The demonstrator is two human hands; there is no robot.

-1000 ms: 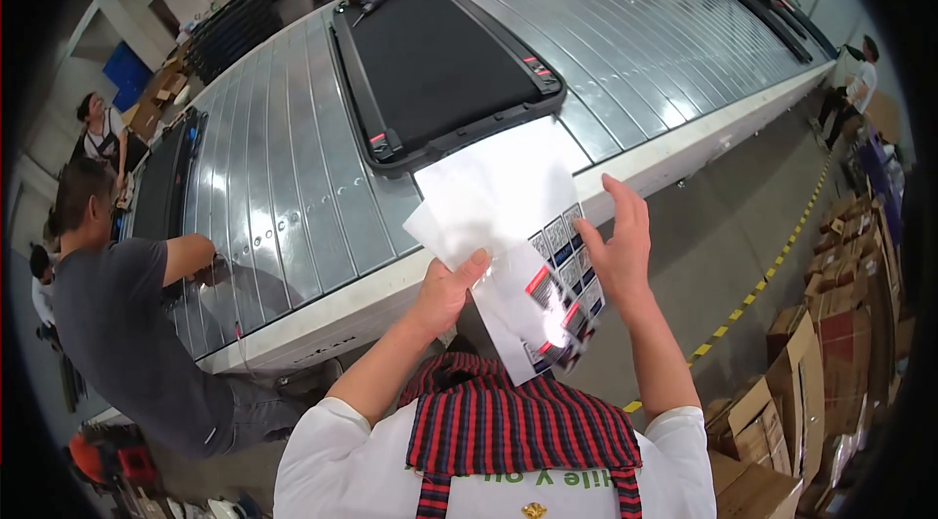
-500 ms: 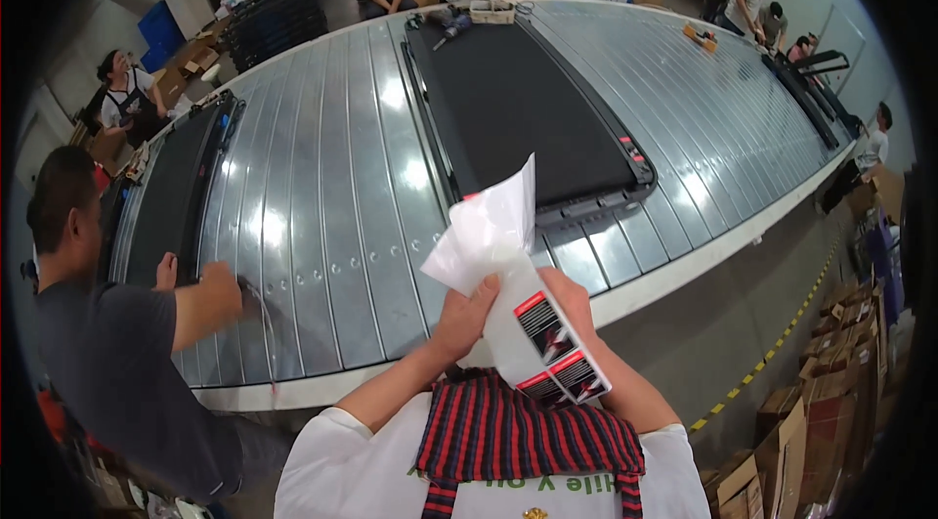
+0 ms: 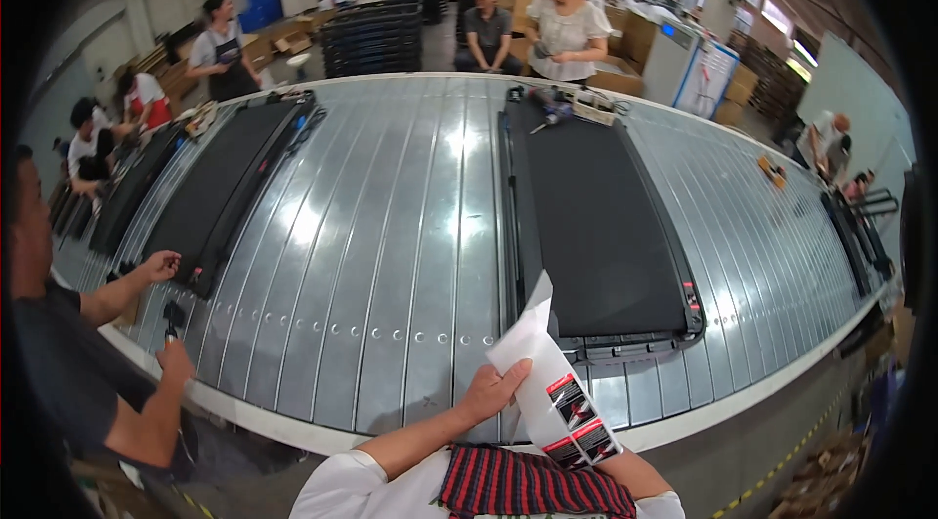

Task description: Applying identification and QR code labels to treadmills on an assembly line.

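The left hand (image 3: 493,389) is closed on a white sheet of paper (image 3: 547,377), fingers curled over its near edge, thumb side up. The sheet is folded long and narrow, rising to a point just in front of the near end of the black treadmill deck (image 3: 596,216); its lower part carries red, black and white stickers (image 3: 581,426) and runs down toward the person's striped collar (image 3: 532,480). The right hand is hidden behind the sheet, so I cannot tell whether it grips anything.

The sheet hangs over the near rim of the broad, ribbed metal surface (image 3: 391,236), just left of the treadmill deck's near corner. The deck lies lengthwise on that surface, reaching toward the far side, where small tools (image 3: 572,108) rest at its far end and a standing person in a pale top (image 3: 567,25) faces it. Well to the left of the deck lies a second black treadmill (image 3: 230,187), and at its near end a co-worker in a dark shirt (image 3: 59,363) has both hands at the surface edge.
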